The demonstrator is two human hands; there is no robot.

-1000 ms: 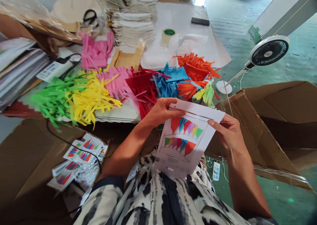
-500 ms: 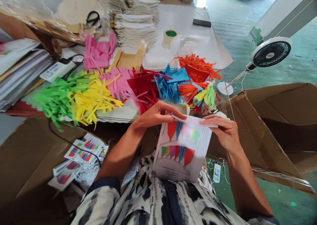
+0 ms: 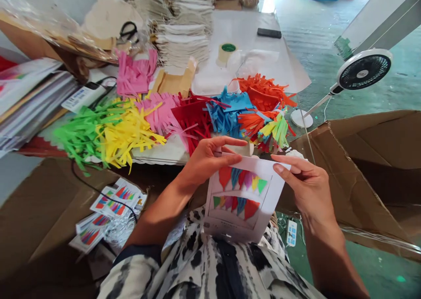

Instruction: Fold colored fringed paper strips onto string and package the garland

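Observation:
A white printed packet (image 3: 243, 204) stands against my lap, showing two rows of coloured pennants or tassels. At its upper left edge, my left hand (image 3: 219, 158) grips it, with the thumb along the near face and the forefinger stretched out behind. My right hand (image 3: 309, 180) pinches the upper right corner between thumb and fingers. Just beyond my hands on the table lie fringed paper tassels: dark red (image 3: 194, 117), blue (image 3: 226, 110) and orange (image 3: 263, 90). A mixed-colour bunch (image 3: 274, 127) sits at the table's near edge. Whatever is inside the packet is hidden.
Green (image 3: 79, 132), yellow (image 3: 123, 134) and pink (image 3: 136, 73) fringes lie on the left. Farther back are a tape roll (image 3: 226, 53), scissors (image 3: 129, 30) and cloth stacks (image 3: 184, 46). Similar printed packets (image 3: 115, 200) sit lower left. A fan (image 3: 364, 73) and open carton (image 3: 371, 176) stand right.
The packet's top edge, folded over before, now stands flatter and raised. My right hand has shifted right to the corner, and my left thumb has come onto the near face.

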